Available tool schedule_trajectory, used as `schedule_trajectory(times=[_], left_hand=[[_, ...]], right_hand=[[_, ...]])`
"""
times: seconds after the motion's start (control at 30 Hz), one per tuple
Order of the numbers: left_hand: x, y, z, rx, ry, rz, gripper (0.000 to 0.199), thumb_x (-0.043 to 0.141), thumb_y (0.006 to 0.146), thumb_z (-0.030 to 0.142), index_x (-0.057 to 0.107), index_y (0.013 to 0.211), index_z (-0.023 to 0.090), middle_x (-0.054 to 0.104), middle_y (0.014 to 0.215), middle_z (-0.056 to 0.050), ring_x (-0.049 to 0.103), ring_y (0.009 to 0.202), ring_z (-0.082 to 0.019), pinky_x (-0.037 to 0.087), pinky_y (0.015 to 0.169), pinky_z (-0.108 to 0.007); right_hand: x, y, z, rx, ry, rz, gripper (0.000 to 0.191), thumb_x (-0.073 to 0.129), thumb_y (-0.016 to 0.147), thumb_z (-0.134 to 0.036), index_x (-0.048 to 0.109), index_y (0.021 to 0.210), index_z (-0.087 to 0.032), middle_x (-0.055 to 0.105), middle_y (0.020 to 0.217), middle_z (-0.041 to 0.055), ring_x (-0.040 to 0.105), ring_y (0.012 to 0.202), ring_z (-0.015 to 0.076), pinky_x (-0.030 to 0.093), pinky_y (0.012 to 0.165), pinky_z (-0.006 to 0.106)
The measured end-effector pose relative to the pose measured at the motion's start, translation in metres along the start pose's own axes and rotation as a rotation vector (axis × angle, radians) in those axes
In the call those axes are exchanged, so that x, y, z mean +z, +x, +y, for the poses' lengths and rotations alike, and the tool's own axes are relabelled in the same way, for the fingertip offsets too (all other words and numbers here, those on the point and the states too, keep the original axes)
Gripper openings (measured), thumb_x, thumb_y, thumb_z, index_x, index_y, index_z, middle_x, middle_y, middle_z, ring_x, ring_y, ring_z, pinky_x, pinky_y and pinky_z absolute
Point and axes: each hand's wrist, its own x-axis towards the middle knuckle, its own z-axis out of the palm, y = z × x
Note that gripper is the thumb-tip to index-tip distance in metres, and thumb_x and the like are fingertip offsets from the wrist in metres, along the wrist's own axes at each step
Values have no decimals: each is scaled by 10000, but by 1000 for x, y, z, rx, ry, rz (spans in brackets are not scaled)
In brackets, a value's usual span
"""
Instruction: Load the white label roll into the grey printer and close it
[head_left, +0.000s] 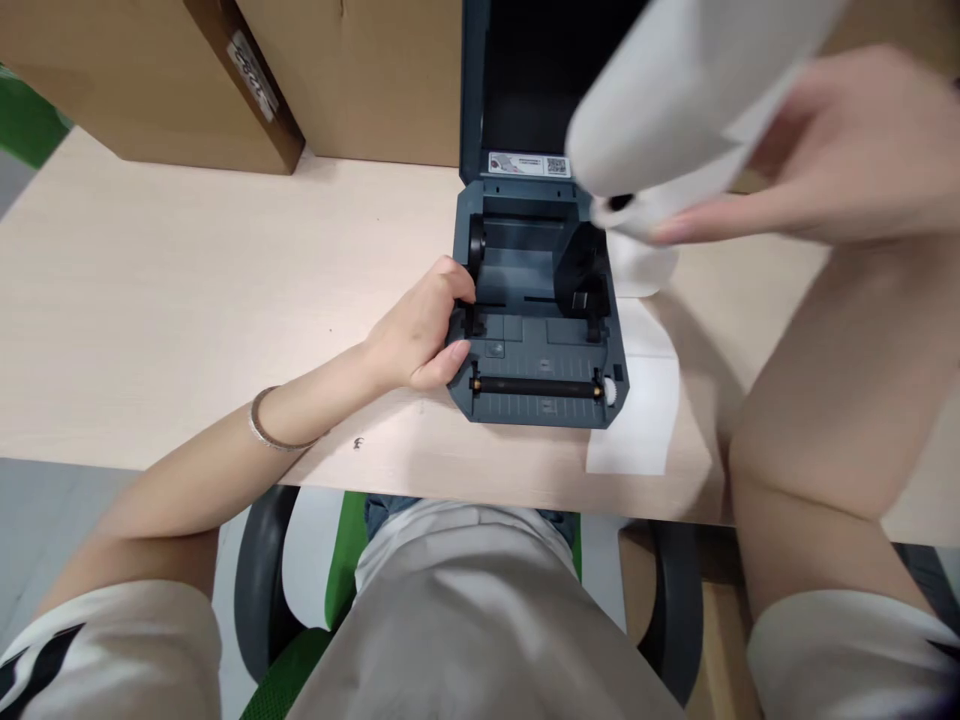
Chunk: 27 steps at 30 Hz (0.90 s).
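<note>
An open label printer [540, 355] with a dark blue-grey body sits on the table, its lid [474, 90] raised at the back. Inside show a black roller [536, 388] near the front and a black roll holder [581, 265] on the right. My left hand [431, 325] is closed on the printer's left edge, fingers over the rim. In the air above the right side, my right hand [847, 150] grips a white paper roll [675, 110], blurred by motion. Behind it, a white rounded object [645, 268] stands beside the printer, partly hidden.
A strip of white paper [637, 440] lies on the table [187, 300] at the printer's right, partly under it. Cardboard boxes [375, 80] stand behind. The table's front edge is close to my body, above a green chair with black armrests [262, 580].
</note>
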Motion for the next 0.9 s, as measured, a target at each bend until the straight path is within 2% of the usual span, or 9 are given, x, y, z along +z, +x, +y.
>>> schedule_trajectory(times=[0.07, 0.13, 0.23, 0.33, 0.47, 0.57, 0.67, 0.77, 0.9], left_hand=[[0, -1, 0, -5, -1, 3, 445, 332, 1040, 624, 385, 1275, 250, 495, 1032, -64, 561, 971, -263, 557, 863, -510], [0, -2, 0, -7, 0, 3, 459, 332, 1039, 632, 383, 1283, 247, 514, 1053, -69, 569, 985, -263, 558, 876, -502], [0, -1, 0, -11, 5, -6, 455, 321, 1044, 626, 385, 1278, 241, 535, 1081, -79, 571, 998, -263, 558, 866, -484], [0, 0, 1, 5, 5, -1, 447, 337, 1043, 617, 392, 1274, 238, 527, 1048, -75, 565, 966, -262, 557, 821, -476], [-1, 1, 3, -2, 1, 13, 446, 340, 1042, 614, 412, 1266, 235, 502, 1022, -65, 549, 943, -255, 544, 795, -469], [-2, 1, 3, -4, 7, 3, 451, 345, 1045, 609, 415, 1268, 224, 496, 1036, -69, 544, 949, -251, 545, 812, -466], [-2, 0, 1, 17, -12, -2, 428, 372, 1043, 594, 404, 1247, 220, 478, 1038, -67, 543, 940, -243, 547, 801, -461], [-1, 0, -1, 31, -57, 1, 400, 393, 1047, 574, 378, 1237, 222, 452, 1039, -57, 545, 972, -248, 550, 816, -480], [1, 0, -2, 16, -74, 10, 398, 396, 1040, 595, 383, 1208, 235, 445, 1021, -51, 535, 950, -241, 547, 798, -476]], right_hand=[[28, 7, -31, -86, 3, -45, 571, 814, 714, -636, 694, 1116, -248, 717, 1144, 48, 648, 1076, 289, 495, 954, 436], [50, 16, -45, -122, -125, -53, 441, 781, 750, -578, 654, 1006, -241, 717, 1060, 53, 658, 998, 287, 489, 910, 445], [69, 29, -44, -184, -290, -126, 384, 702, 799, -601, 595, 915, -251, 684, 932, 45, 659, 960, 300, 430, 1007, 505], [77, 34, -36, -260, -353, -196, 380, 702, 804, -597, 593, 894, -244, 653, 878, 40, 640, 988, 303, 344, 1097, 539], [76, 33, -36, -315, -321, -231, 326, 697, 843, -543, 638, 911, -230, 661, 868, 23, 599, 948, 248, 324, 1096, 518], [68, 27, -40, -358, -192, -276, 285, 713, 852, -501, 675, 908, -224, 699, 891, 0, 599, 884, 199, 408, 990, 426], [60, 17, -45, -374, -57, -302, 294, 721, 856, -459, 724, 1065, -252, 734, 1025, -12, 626, 920, 185, 470, 846, 331], [52, 6, -51, -375, 14, -327, 309, 702, 871, -425, 745, 1138, -275, 744, 1122, -25, 652, 979, 186, 510, 870, 297], [43, -3, -52, -416, 47, -491, 307, 677, 880, -399, 760, 1149, -278, 753, 1108, -25, 675, 915, 175, 525, 768, 275]])
